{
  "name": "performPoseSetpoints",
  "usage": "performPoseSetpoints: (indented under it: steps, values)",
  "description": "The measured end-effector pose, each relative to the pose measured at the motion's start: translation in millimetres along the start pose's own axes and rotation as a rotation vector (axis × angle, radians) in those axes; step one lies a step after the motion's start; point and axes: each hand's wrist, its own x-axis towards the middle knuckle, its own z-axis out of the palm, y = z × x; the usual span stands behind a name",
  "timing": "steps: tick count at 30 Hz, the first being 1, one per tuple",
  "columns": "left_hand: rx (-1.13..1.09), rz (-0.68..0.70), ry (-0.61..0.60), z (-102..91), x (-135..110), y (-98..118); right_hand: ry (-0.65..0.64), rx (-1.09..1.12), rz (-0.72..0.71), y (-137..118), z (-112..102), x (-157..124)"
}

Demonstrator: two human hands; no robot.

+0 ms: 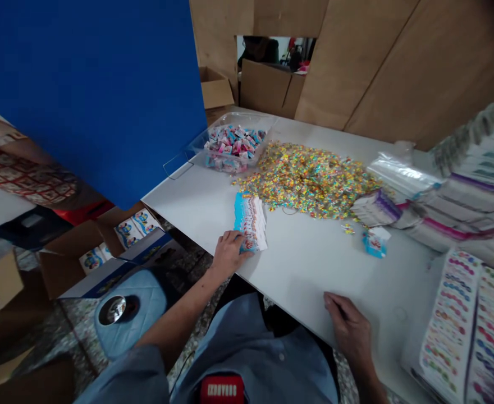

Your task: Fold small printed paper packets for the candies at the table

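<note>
On my feed, a tall blue panel (87, 95) fills the far left and hides whatever lies behind it. Below it on the floor sits an open cardboard box (68, 264) holding printed cards, partly cut off by the panel, and nearer me a blue cushioned stool (131, 311).

My left hand (229, 255) rests on one stack of printed cards (251, 221) near the edge of the counter (301, 275). Its fingers (235, 238) lie across the stack, but I cannot tell whether they grip it. Beyond sit one clear plastic tray (247, 119) of small wrapped pieces and one spread pile of tiny coloured pieces (308, 179), both too numerous to count. Through a gap in the cardboard wall (382, 67), a dark figure (257, 50) is hard to make out.

My right hand (350, 331) lies at the counter's near edge, fingers (333, 303) curled; I cannot tell if they hold anything. Further right are one small blue packet (375, 245), a clear plastic bag (402, 177), and two printed sheets (449, 325), cut off by the frame.
</note>
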Motion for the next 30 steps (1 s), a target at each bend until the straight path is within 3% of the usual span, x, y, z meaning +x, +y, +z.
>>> performPoseSetpoints:
  steps: [6, 11, 17, 24, 27, 30]
  values:
    - [-0.043, 0.030, 0.084, -1.9, 1.5, 1.7, 0.030, 0.048, -0.009, -11.0, 5.8, 3.7]
    - [-0.001, 0.091, 0.180, 9.3, 3.0, -1.4, 0.047, 0.080, -0.015, -21.0, 8.2, 10.5]
    - [0.053, 0.130, 0.289, 24.5, 1.5, -4.9, 0.049, 0.103, -0.004, -20.2, 9.4, 16.7]
    - [0.149, 0.156, 0.333, 23.9, 3.5, -0.8, 0.042, 0.148, 0.007, -13.9, 17.6, 17.3]
    - [0.169, 0.152, 0.327, 23.9, 5.0, 1.6, 0.188, 0.142, 0.074, -2.4, 20.0, 32.2]
    - [0.170, 0.130, 0.335, 26.8, 5.4, 3.1, 0.458, 0.041, 0.167, 11.6, 2.8, 77.9]
